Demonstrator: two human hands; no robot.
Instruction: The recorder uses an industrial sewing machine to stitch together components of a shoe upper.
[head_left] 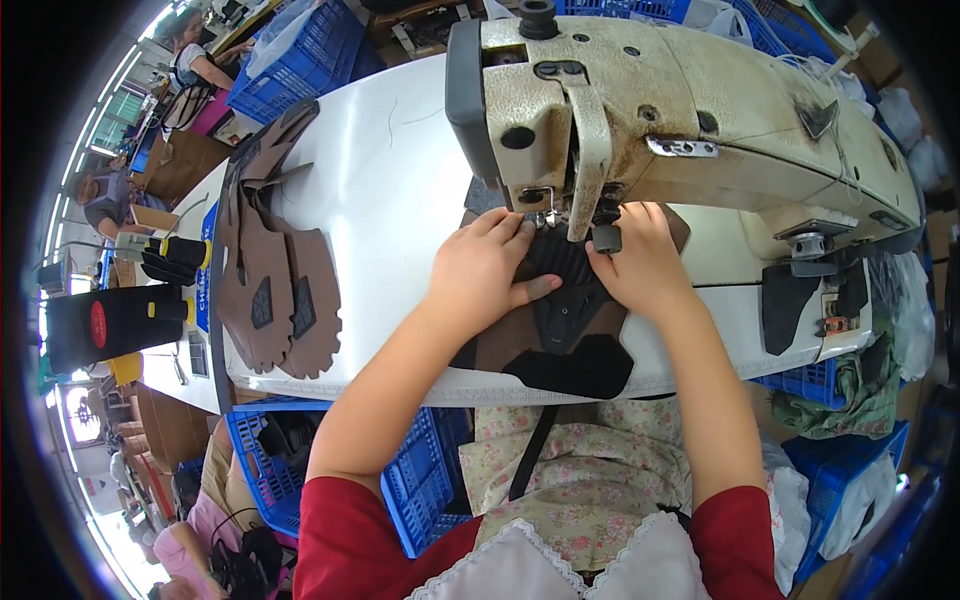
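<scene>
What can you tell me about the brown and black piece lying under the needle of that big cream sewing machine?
The flat brown and black shoe-upper piece looks like leather or its imitation, brown panels joined to black ones, with a rounded black lobe near the table's front edge. It lies flat on the white table, its far end under the sewing machine's needle area. The left hand and right hand press on it.
</scene>
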